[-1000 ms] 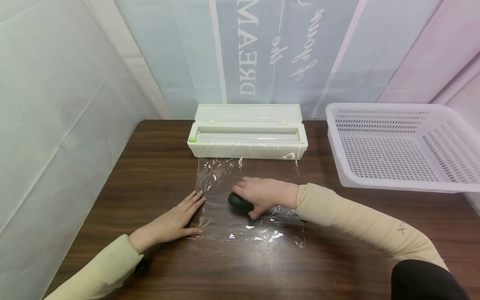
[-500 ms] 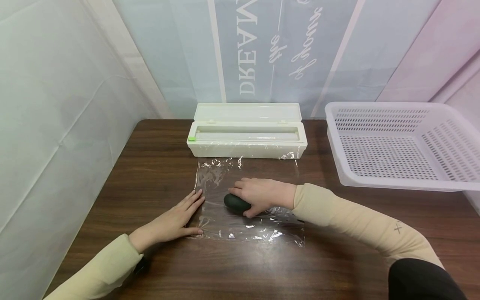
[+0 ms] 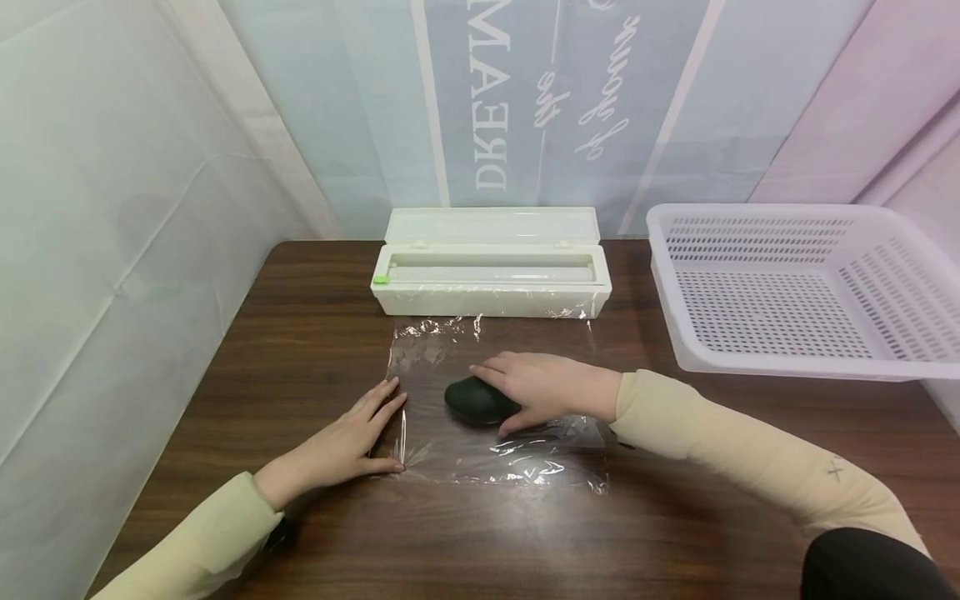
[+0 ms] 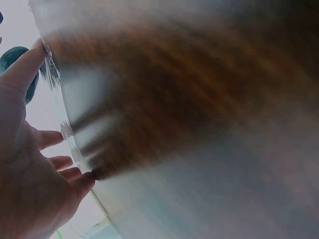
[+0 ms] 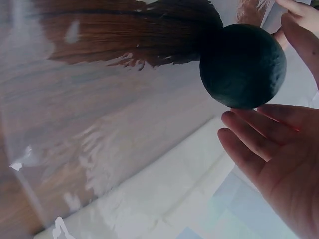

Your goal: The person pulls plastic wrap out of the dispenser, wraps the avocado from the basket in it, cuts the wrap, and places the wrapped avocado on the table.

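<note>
A dark green avocado [image 3: 476, 401] lies on a sheet of clear cling film [image 3: 540, 471] on the table. My right hand [image 3: 543, 387] reaches over its right end, fingertips at its far side and thumb at the near side. From the right wrist, the avocado [image 5: 241, 67] looks round, and the fingers [image 5: 249, 134] are nearly straight, with the thumb apart from it. On the left, my left hand [image 3: 341, 442] spreads its fingers and thumb along the film's left edge. Its splayed fingers [image 4: 60, 162] meet that edge in the left wrist view.
Behind the film stands a white cling film dispenser [image 3: 491, 302] with its lid raised and a green slider [image 3: 381, 280] at the left; the film runs out from its front. A white plastic basket [image 3: 667, 325] sits at the back right of the brown wooden table [image 3: 315, 333].
My right hand has loosened and slid right off much of the avocado, so more of it shows. The avocado has shifted slightly left. The left hand has stayed at the film's edge.
</note>
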The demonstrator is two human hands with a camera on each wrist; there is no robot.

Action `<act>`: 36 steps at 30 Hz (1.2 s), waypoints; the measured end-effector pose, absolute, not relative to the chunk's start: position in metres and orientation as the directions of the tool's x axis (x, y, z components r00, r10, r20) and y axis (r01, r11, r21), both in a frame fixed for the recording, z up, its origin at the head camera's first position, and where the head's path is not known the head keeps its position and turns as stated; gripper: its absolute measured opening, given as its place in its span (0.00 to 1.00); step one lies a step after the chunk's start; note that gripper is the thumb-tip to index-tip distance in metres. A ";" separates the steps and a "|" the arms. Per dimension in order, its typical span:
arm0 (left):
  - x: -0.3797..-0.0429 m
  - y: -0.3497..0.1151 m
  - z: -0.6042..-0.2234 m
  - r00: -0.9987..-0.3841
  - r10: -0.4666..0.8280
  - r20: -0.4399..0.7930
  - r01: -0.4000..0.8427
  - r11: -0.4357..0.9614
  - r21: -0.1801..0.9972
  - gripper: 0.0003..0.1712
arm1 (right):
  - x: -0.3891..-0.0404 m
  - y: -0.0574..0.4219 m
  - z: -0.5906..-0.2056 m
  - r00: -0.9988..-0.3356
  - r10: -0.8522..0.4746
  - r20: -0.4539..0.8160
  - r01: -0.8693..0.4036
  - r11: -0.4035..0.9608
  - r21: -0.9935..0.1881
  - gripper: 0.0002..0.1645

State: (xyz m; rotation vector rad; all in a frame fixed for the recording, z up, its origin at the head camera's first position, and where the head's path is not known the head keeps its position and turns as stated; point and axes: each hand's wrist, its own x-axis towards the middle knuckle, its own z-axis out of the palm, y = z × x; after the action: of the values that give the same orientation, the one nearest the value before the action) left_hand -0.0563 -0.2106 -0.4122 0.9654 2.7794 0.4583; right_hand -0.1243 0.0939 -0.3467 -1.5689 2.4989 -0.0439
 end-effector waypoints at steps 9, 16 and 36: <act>-0.056 -0.213 -0.410 -0.764 0.645 -0.020 0.600 0.722 0.344 0.52 | -0.120 0.124 -0.335 -0.429 -0.900 -0.084 -0.896 0.435 -0.086 0.51; -0.057 -0.216 -0.409 -0.759 0.651 -0.020 0.607 0.718 0.340 0.53 | -0.113 0.146 -0.332 -0.445 -0.893 -0.072 -0.893 0.448 -0.044 0.49; -0.059 -0.219 -0.396 -0.595 0.798 0.094 0.791 0.560 0.247 0.28 | -0.093 0.177 -0.354 -0.207 -0.973 0.105 -0.977 0.200 -0.079 0.17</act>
State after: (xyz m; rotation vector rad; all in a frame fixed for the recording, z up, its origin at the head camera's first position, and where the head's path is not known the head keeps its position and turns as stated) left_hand -0.0585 -0.2188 -0.3962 1.4002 2.7497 0.4122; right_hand -0.0930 0.1771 -0.3535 -1.9973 2.4572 -0.2021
